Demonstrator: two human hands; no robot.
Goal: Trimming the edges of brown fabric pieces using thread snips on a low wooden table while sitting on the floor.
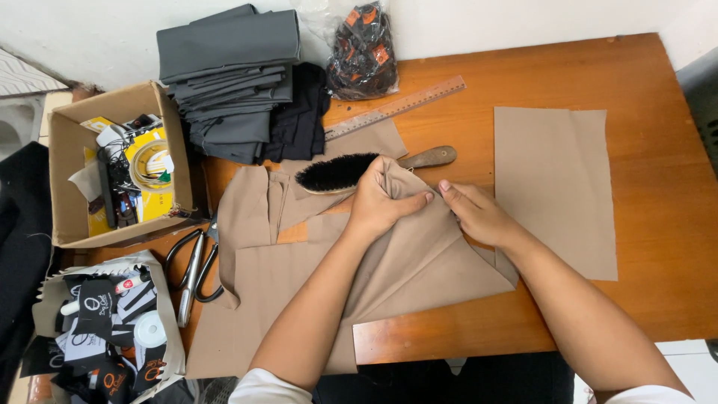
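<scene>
A pile of tan fabric pieces (419, 262) lies on the wooden table (658, 187) in front of me. My left hand (381, 200) pinches a raised fold of the tan fabric near its top corner. Right beside it, my right hand (479, 213) presses on the same piece, fingers pointing left toward the fold. A wooden-handled brush with black bristles (336, 172) lies just behind my left hand, partly covered by the cloth.
A flat tan fabric rectangle (557, 187) lies to the right. Behind are folded grey and black cloth (239, 82), a ruler (396, 107) and a plastic bag (363, 52). Left: an open cardboard box (67, 187), scissors (194, 273), a bag of labels (112, 329).
</scene>
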